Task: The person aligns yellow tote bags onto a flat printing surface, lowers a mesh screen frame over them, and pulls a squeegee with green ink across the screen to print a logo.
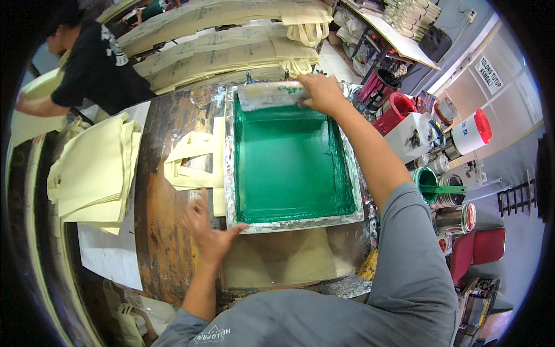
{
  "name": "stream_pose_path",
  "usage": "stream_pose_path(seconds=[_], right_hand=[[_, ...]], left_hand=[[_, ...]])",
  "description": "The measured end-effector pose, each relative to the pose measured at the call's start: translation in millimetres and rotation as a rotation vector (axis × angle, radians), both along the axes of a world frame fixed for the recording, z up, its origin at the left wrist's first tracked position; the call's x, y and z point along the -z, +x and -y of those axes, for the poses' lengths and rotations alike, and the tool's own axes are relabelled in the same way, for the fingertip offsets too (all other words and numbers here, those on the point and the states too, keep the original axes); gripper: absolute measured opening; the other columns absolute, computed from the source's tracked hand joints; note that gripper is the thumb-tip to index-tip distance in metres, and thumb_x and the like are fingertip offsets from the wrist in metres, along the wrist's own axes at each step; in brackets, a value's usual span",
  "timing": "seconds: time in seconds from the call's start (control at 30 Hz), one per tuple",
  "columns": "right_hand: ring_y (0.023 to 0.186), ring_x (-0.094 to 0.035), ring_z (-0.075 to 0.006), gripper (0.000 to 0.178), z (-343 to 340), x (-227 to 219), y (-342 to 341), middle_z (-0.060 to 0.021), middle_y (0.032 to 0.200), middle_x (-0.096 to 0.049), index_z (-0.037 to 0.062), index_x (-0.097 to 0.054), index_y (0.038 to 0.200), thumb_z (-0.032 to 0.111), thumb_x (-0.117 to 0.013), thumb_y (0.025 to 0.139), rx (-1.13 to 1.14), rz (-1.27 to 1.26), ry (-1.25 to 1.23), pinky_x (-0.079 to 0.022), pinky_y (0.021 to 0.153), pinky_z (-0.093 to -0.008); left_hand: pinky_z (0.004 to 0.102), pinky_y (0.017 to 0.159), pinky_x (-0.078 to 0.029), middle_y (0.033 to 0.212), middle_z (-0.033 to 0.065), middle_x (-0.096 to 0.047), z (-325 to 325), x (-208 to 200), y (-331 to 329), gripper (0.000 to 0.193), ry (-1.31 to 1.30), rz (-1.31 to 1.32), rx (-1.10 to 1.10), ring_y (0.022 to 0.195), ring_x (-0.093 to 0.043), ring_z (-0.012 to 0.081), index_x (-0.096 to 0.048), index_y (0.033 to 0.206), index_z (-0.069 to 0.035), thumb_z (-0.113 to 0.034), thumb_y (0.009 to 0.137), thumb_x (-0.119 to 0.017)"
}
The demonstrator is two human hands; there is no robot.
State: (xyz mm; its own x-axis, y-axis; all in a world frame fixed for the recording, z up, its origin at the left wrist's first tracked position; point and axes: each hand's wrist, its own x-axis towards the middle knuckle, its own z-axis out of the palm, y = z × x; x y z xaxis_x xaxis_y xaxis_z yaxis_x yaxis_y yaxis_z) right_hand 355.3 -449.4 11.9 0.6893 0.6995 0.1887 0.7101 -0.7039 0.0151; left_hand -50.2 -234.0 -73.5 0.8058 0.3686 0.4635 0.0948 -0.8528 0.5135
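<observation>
A screen printing frame (230,191) lies on the worktable, its mesh (283,168) covered in wet green ink. At the frame's far end, my right hand (322,93) is closed on the right end of a wide, pale squeegee (269,96), which is smeared with green. My left hand (209,231) is open, fingers spread, with the thumb at the frame's near left corner; whether it touches is unclear. From under the frame's left side sticks out a cream cloth bag (218,130) with its handle loops (176,162). The rest of that bag is hidden.
A stack of cream bags (95,165) lies on the left over a white sheet (110,254). Ink tubs and cans, including a green tub (425,180), crowd the right side. A person in black (95,66) stands at far left beside racks of bags (225,55).
</observation>
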Motion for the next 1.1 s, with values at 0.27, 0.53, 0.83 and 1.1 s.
stream_pose_path(seconds=[0.27,0.53,0.83,1.1], right_hand=[[0.115,-0.07,-0.03,0.062,-22.3,43.2,22.9,-0.0045,0.117,-0.073,0.0183,-0.061,0.131,0.032,-0.091,0.079,0.1,0.157,0.019,-0.049,0.09,-0.0539],[0.105,-0.07,-0.0319,0.055,14.4,38.8,-60.0,-0.0039,0.109,-0.07,0.0146,-0.058,0.119,0.031,-0.09,0.078,-0.016,0.121,0.002,-0.05,0.081,-0.0516],[0.101,-0.067,-0.0303,0.051,66.8,25.6,-230.7,-0.0057,0.109,-0.068,0.0147,-0.062,0.122,0.017,-0.084,0.077,-0.021,-0.005,0.001,-0.045,0.084,-0.0491],[0.102,-0.063,-0.0314,0.049,70.3,18.1,-253.1,-0.0078,0.104,-0.064,0.0115,-0.059,0.113,0.025,-0.089,0.076,0.032,0.013,-0.001,-0.043,0.086,-0.0482]], left_hand=[[0.0503,0.103,-0.047,0.124,0.0222,-0.066,-26.1,-54.5,316.6,0.086,0.422,0.208,0.286,0.119,-0.061,0.0397,-0.066,0.134,-0.003,-0.071,0.083,-0.076],[0.0448,0.065,-0.046,0.075,0.0057,-0.062,3.7,-13.7,272.6,0.057,0.586,0.263,0.188,0.072,-0.063,0.03,-0.06,0.079,-0.011,-0.066,0.088,-0.071],[0.0403,0.067,-0.042,0.078,0.0044,-0.057,58.1,-26.8,101.3,0.056,0.53,0.081,0.226,0.073,-0.058,0.025,-0.06,0.082,-0.014,-0.068,0.081,-0.075],[0.0493,0.09,-0.041,0.098,0.0074,-0.058,49.7,-37.1,57.7,0.075,0.306,0.246,0.263,0.099,-0.056,0.0282,-0.068,0.117,-0.006,-0.066,0.075,-0.083]])
